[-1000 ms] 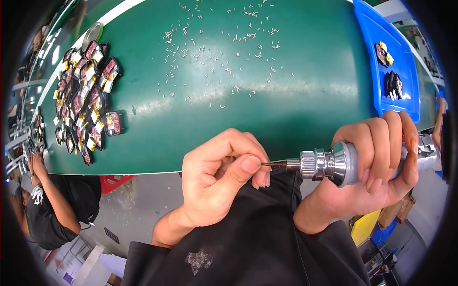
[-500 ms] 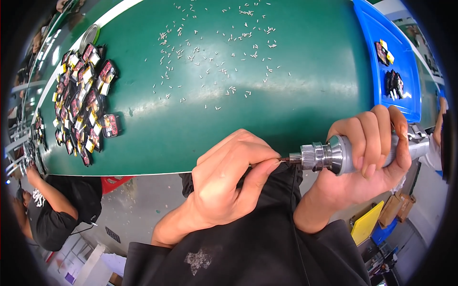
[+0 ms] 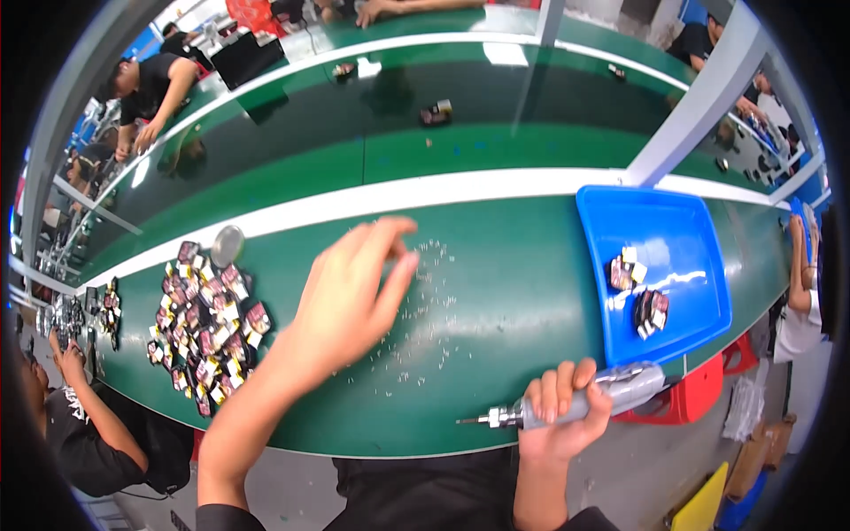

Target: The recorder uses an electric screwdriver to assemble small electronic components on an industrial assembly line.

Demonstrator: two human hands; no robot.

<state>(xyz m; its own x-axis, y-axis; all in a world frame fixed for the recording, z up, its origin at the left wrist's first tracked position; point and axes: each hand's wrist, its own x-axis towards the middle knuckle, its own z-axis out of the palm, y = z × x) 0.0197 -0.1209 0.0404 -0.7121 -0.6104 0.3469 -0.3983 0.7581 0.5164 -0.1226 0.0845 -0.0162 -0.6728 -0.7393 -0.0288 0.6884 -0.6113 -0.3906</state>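
Reaching our open left hand (image 3: 350,296) over the scattered small screws (image 3: 423,305) mid-table, we judge a pickup is next, needing a fine pinch; our right hand (image 3: 558,416) grips the electric screwdriver (image 3: 575,405) near the edge.

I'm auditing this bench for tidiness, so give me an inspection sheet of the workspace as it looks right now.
Surface: green bench top with a white strip along its far edge.
Job's things: silver electric screwdriver, tip pointing left; scatter of tiny silver screws.
Clutter: heap of small dark and red parts at left, round metal disc beside it; blue plastic tray at right holding a few similar parts.
Hands: left hand open, reaching over the screws, whether it touches them cannot be told; right hand gripping the screwdriver at the near edge.
Cables: nothing seen.
Surroundings: a second green line behind, other people working at both sides, grey post.
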